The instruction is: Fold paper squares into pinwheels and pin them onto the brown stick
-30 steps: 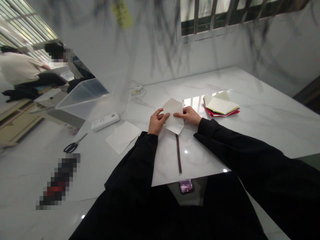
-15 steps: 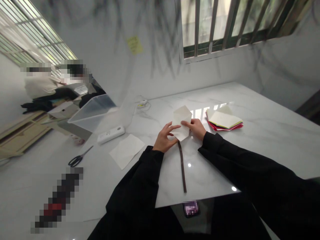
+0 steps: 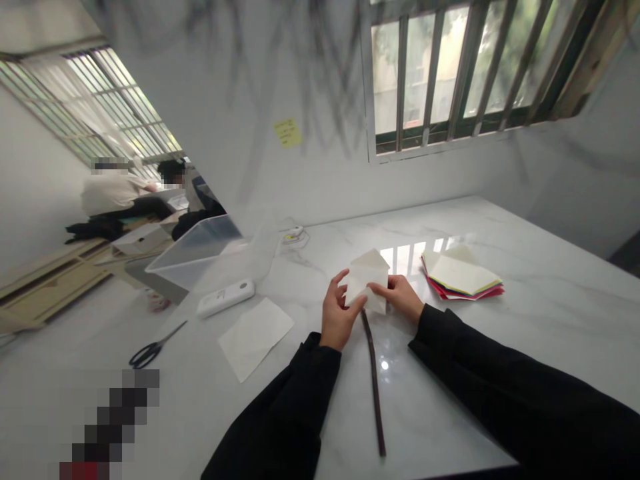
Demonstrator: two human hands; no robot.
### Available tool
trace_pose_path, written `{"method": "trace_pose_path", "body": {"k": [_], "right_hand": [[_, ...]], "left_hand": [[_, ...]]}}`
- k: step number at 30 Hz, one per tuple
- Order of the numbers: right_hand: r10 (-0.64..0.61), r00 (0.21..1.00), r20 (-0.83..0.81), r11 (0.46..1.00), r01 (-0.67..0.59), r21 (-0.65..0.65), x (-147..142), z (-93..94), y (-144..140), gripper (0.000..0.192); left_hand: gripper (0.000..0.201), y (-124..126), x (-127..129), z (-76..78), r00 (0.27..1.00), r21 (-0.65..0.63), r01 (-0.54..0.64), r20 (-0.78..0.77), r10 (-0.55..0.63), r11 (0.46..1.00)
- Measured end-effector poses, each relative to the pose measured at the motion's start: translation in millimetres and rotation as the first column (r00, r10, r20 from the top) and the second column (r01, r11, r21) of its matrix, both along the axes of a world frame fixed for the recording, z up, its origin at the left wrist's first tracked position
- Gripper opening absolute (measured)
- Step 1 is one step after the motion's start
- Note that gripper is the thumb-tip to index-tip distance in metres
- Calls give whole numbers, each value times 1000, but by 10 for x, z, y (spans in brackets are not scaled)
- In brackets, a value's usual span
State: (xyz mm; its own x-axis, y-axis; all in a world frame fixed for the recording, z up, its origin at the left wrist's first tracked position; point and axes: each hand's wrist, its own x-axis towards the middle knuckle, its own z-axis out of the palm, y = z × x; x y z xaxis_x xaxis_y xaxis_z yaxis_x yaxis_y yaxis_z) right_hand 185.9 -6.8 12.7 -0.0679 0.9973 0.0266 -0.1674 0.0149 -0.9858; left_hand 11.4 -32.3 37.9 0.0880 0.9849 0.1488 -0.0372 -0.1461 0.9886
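Daylight enters a barred window (image 3: 465, 73) in the pale wall (image 3: 320, 167) above a marbled white table (image 3: 540, 360).

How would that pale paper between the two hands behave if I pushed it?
The pale paper looks thin, so it's probably light for its size. Creases seem to cross it, so it would likely fold rather than snap.

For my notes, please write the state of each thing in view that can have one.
Held paper: pinched by left hand and right hand
Loose sheet: lying on the table
Scissors: blades appear shut
Paper stack: edges uneven
Brown strip: slightly bent
Yellow note: stuck on wall
Windows: barred
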Motion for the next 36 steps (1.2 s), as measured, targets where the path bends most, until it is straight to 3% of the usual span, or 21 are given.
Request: {"method": "trace_pose_path", "body": {"k": [4,10,12,17,27,36], "right_hand": [[35,999,11,999,-35,5,-22,-1,-25,48],[88,992,93,995,-92,41,-29,-35,-32,53],[98,988,118,993,-105,56,-29,-44,-26,55],[57,993,107,996,-64,57,-27,-13,-16,61],[104,994,45,992,-107,62,-29,-25,-31,47],[109,976,190,985,-131,110,6,-51,-25,49]], "left_hand": [[96,6,7,-16,998,-80,-19,63,24,997],[52,52,-20,-83,998,-119,-5,64,13,993],[46,64,-28,-106,997,-129,4,71,5,992],[48,76,-43,-123,995,-164,-4,98,20,987],[46,98,-65,-121,995,-226,-2,99,26,974],[45,118,-75,-156,997,-209,-42,54,55,977]]}}
